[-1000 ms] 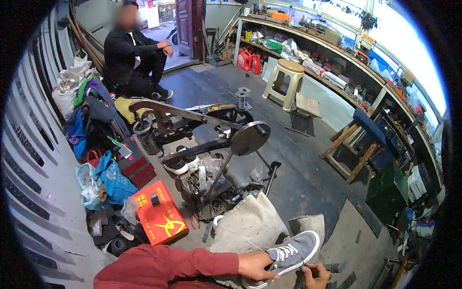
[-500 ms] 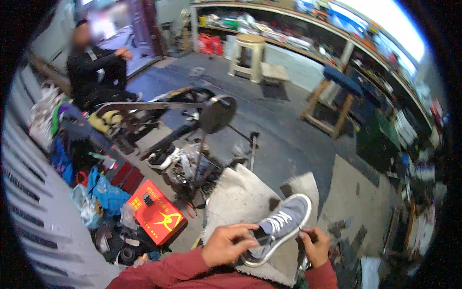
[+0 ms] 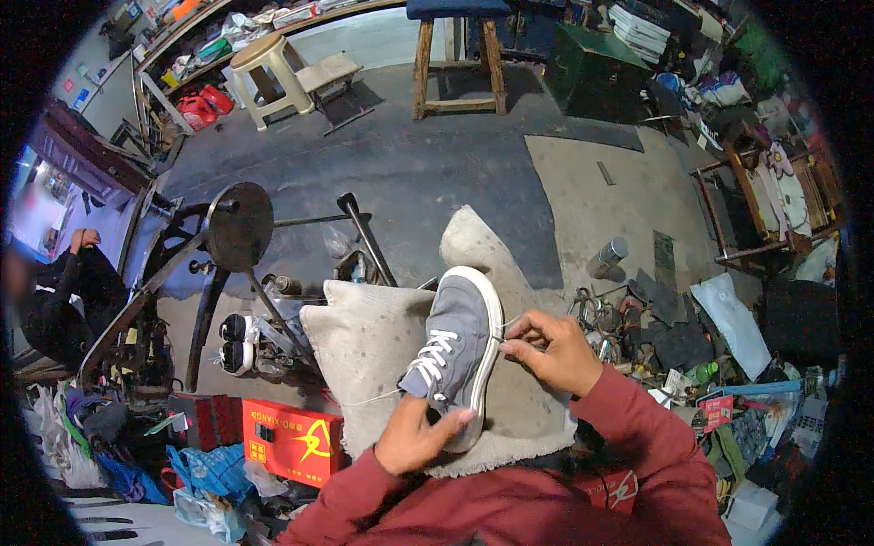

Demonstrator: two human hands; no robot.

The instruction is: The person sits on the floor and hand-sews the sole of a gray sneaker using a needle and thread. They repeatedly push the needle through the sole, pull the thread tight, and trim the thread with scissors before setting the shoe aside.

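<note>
A grey canvas sneaker (image 3: 464, 309) with white laces and a white sole lies toe away from me on a spotted beige cloth (image 3: 355, 341) over my lap. My left hand (image 3: 419, 428) grips its heel end, fingers partly inside the shoe. My right hand (image 3: 551, 355) pinches a thin thread or small item at the outer right edge of the sole; exactly what is too small to make out. A pale thread trails left from the shoe across the cloth.
A machine with a round metal disc (image 3: 238, 223) stands at left, a seated person (image 3: 68, 300) beyond. A red box (image 3: 291, 441), bags and loose shoes crowd the left; a metal cylinder (image 3: 608, 257) and clutter sit right. Stools (image 3: 455, 68) line the back.
My view has swung right and down onto my lap. The shoe now points more directly away from me; my right hand has risen along its edge, and my left still holds the heel end.
</note>
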